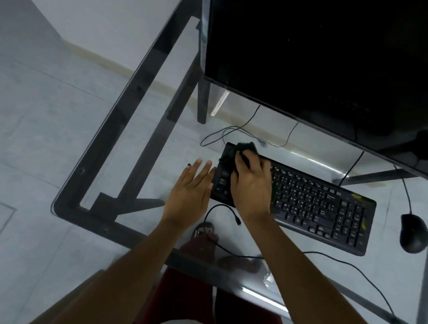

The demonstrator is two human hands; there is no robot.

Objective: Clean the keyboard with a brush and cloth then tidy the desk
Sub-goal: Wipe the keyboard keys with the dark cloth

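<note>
Black keyboard [305,201] lies angled on the glass desk [159,139], in front of a dark monitor [325,56]. Right hand [252,186] sits over the keyboard's left end, fingers curled down onto a black cloth [243,148] that bunches out past the fingertips at the far-left corner of the keys; hand clamped on the cloth, pressing it to the board. Left hand [190,188] lies flat on the glass just beside the keyboard's left edge, fingers spread and straight, thumb touching or nearly touching the keyboard's side; holds nothing. Black mouse [413,234] rests on the desk, right of the keyboard and apart from it. Loose black cable [220,208] loops on the glass near the right wrist, its plug end free. No brush can be made out.
</note>
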